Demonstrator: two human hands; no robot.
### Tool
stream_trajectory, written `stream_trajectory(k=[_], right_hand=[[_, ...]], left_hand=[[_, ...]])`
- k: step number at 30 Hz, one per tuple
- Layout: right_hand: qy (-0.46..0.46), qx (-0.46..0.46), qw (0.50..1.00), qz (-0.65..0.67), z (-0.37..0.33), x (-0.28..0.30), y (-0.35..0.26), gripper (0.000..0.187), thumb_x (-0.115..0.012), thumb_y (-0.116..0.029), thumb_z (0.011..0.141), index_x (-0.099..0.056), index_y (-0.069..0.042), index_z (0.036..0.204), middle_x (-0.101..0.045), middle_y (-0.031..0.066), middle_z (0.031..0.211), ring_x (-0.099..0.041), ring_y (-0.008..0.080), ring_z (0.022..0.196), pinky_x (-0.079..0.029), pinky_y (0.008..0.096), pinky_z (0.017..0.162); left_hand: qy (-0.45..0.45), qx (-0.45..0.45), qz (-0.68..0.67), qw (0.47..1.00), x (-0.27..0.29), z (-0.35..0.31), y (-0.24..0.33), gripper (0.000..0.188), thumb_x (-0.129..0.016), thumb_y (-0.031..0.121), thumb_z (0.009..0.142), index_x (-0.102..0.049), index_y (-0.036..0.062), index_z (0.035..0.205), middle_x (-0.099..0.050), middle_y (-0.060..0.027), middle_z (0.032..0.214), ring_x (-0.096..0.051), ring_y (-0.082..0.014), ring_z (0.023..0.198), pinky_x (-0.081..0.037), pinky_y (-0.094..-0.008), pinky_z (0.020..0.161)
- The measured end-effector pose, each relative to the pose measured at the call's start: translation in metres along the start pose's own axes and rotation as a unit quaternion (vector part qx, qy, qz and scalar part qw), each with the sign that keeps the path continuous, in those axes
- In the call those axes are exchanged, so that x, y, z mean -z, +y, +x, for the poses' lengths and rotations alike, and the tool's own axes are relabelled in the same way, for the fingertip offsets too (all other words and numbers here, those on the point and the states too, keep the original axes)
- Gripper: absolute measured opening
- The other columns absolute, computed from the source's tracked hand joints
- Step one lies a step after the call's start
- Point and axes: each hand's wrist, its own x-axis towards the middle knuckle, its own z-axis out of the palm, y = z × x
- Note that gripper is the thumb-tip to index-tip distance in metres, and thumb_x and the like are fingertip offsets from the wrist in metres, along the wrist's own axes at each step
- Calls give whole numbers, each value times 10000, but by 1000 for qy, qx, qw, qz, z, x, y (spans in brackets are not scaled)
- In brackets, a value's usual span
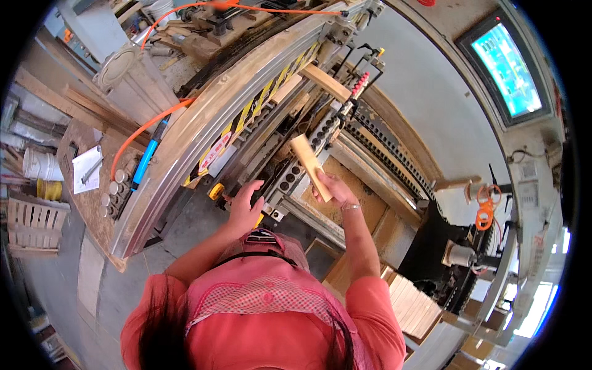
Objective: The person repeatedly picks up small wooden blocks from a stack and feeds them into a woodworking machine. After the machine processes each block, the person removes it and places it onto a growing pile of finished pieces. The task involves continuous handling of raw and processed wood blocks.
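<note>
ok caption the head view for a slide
Right hand gripping a short wooden board above a woodworking machine bed, left hand open and seemingly empty.

The block (305, 157) in the right hand (335, 190) looks like pale wood, smooth and matt, and the stacked boards (412, 303) have the same bare, unvarnished look. A thin band (351, 206) of shiny metal circles the wrist. The apron (265, 299) is soft matt cloth, partly checked. The table (92, 216) has a dull, worn, wood-like top; near its left edge lies matt white paper (87, 169), and by its right edge stand metal cylinders (115, 192) with a dull sheen. The blue tube (145, 163) is glossy, the orange hose (131, 137) smooth and plastic-looking. The screen (507, 69) is glossy, glass-like, and the floor (126, 302) matt grey.
</note>
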Motion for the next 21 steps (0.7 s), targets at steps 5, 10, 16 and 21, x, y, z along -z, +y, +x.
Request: stream_trajectory(k=[5, 10, 16, 21], right_hand=[[-40, -38, 997, -50, 19, 25, -1, 382, -552, -386, 914, -555, -12, 987, -636, 91, 730, -608, 160, 557, -505, 272, 504], [-19, 53, 989, -137, 31, 29, -8, 301, -585, -269, 908, -552, -7, 1053, -655, 87, 797, -636, 173, 662, -502, 285, 559], [197, 425, 615, -635, -5, -26, -30, 537, -625, -26, 716, -478, -57, 1231, -526, 126, 896, -540, 308, 810, -453, 400, 731], [232, 413, 583, -660, -12, -42, -29, 598, -666, -42, 668, -476, -37, 1235, -514, 127, 967, -515, 308, 896, -430, 415, 796]], left_hand=[[24, -4, 10, 1000, -21, 8, 9, 393, -583, 28, 792, -511, 32, 1177, -573, -163, 1072, -556, -320, 992, -438, -377, 871], [42, 4, 12, 999, -36, 19, 14, 384, -603, 60, 800, -516, 34, 1174, -588, -141, 1061, -571, -287, 973, -448, -360, 848], [-43, 191, -353, 915, -37, 57, 36, 316, -624, 110, 863, -559, 33, 1162, -618, -60, 1088, -597, -135, 956, -468, -270, 729], [-64, 170, -438, 880, -51, 78, 39, 306, -632, 125, 865, -571, 5, 1139, -622, -43, 1052, -600, -118, 882, -498, -266, 685]])
